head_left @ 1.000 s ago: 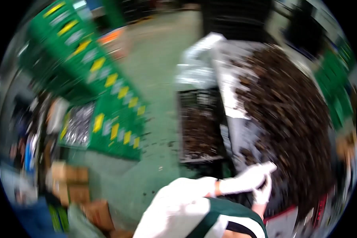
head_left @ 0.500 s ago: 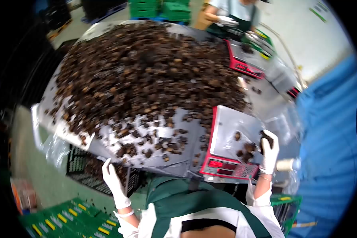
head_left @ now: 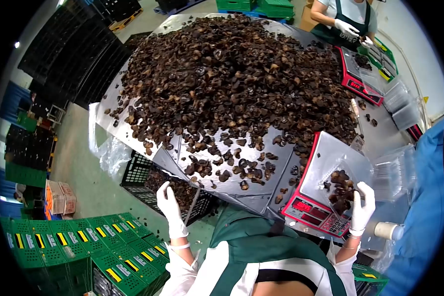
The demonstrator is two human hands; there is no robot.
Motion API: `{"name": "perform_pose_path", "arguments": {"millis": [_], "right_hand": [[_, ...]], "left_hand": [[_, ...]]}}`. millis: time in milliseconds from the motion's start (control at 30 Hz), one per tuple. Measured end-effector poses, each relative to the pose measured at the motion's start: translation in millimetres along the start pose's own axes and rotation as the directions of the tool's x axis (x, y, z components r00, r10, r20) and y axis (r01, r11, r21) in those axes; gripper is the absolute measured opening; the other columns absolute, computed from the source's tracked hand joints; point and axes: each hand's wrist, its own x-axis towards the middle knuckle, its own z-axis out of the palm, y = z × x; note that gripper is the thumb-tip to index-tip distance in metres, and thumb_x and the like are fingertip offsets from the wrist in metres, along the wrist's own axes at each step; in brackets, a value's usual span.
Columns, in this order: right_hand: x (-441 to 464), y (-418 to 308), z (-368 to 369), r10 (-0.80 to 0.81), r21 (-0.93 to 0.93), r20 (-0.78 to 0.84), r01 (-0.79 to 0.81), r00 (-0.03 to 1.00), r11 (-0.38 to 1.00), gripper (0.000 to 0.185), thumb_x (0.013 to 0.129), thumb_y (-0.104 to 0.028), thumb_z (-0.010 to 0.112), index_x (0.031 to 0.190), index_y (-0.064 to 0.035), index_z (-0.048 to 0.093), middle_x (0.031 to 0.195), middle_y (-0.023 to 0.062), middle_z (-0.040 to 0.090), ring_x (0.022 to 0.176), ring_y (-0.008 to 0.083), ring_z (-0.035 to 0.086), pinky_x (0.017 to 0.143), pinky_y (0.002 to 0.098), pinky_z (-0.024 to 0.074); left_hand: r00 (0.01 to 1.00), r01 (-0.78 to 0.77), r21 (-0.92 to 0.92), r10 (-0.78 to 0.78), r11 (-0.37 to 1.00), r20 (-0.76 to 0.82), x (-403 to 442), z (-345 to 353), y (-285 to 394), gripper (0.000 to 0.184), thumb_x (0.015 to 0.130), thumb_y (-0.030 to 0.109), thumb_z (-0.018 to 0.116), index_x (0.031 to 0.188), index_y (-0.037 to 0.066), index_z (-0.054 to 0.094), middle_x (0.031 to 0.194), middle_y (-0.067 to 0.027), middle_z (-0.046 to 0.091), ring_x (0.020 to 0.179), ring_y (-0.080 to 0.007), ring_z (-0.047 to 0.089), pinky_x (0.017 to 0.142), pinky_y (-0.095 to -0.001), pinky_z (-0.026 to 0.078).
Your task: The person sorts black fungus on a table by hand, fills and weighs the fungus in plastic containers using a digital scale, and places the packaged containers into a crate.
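Observation:
My right hand (head_left: pixel 362 207), in a white glove, is beside the clear plastic tray on the red scale (head_left: pixel 312 207), its thumb and fingers apart with nothing visible between them. Dark brown mushrooms (head_left: pixel 341 190), like wood ears, lie in that tray. My left hand (head_left: pixel 170 209), also gloved, hangs in front of the table edge above a black crate (head_left: pixel 135 170) that holds more dark pieces. Its fingers point up, partly spread, and it is holding nothing. A large heap of the same mushrooms (head_left: pixel 241 79) covers the table (head_left: pixel 222 190), with loose ones scattered near me.
Stacked clear trays (head_left: pixel 394 170) and a white roll (head_left: pixel 387 230) sit right of the scale. Across the table a gloved co-worker (head_left: pixel 348 27) stands at a second red scale (head_left: pixel 360 89). Green crates (head_left: pixel 103 241) are stacked at lower left; a blue sheet (head_left: pixel 426 197) hangs right.
My view has turned left, so everything sits further right. My right hand has let go of a dark mushroom, and more pieces lie in the tray. My left hand remains empty.

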Motion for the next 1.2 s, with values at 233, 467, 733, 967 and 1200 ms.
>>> {"name": "perform_pose_path", "arguments": {"millis": [233,467,733,967,1200], "right_hand": [[-4,-78,55,-0.101,0.034,0.142,0.097,0.985,0.995,0.019,0.077,0.002,0.062,0.096,-0.001,0.064,0.096,0.0107,0.064,0.089,0.022,0.061,0.079,0.0302,0.0482],[-15,-153,181,-0.421,0.273,0.399,0.333,0.815,0.903,0.02,0.076,-0.009,0.07,0.095,-0.0037,0.067,0.09,0.012,0.067,0.081,0.0267,0.064,0.074,0.0327,0.0513],[-52,-212,316,-0.109,0.427,0.893,-0.75,0.436,0.505,0.033,0.096,-0.028,0.05,0.121,-0.007,0.058,0.108,0.0057,0.063,0.09,0.0146,0.061,0.078,0.028,0.0509],[-80,-217,348,-0.143,0.153,0.975,-0.979,0.172,-0.138,0.058,0.097,-0.052,0.025,0.141,-0.0156,0.034,0.128,0.0107,0.05,0.116,0.0306,0.049,0.098,0.0539,0.0385],[-79,-202,320,-0.04,0.572,0.82,-0.813,0.572,0.109,0.026,0.096,-0.01,0.043,0.12,-0.0077,0.05,0.103,0.0086,0.057,0.087,0.0154,0.056,0.065,0.0253,0.045]], "left_hand": [[0.88,-0.376,0.017,0.352,0.926,0.32,24,62,6,0.045,0.076,0.008,0.068,0.12,0.008,0.058,0.117,-0.0143,0.058,0.109,-0.0312,0.053,0.096,-0.0385,0.041],[0.765,0.431,-0.39,-0.101,0.814,0.636,79,73,-28,0.03,0.088,0.01,0.057,0.116,0.001,0.058,0.108,-0.0088,0.063,0.1,-0.0206,0.06,0.086,-0.0306,0.047],[0.4,0.916,-0.4,0.019,0.006,0.916,97,50,-38,0.034,0.095,0.022,0.053,0.121,0.0,0.052,0.109,-0.0145,0.063,0.09,-0.021,0.064,0.076,-0.0302,0.054],[0.367,0.465,-0.397,0.236,0.791,0.9,116,14,25,0.033,0.093,0.009,0.05,0.124,0.0,0.055,0.128,-0.0103,0.055,0.115,-0.0194,0.052,0.099,-0.0304,0.04],[0.716,0.326,-0.336,0.0,0.884,0.698,147,19,-13,0.021,0.095,0.014,0.051,0.102,-0.001,0.064,0.103,-0.0071,0.066,0.095,-0.0156,0.061,0.083,-0.0283,0.047]]}}
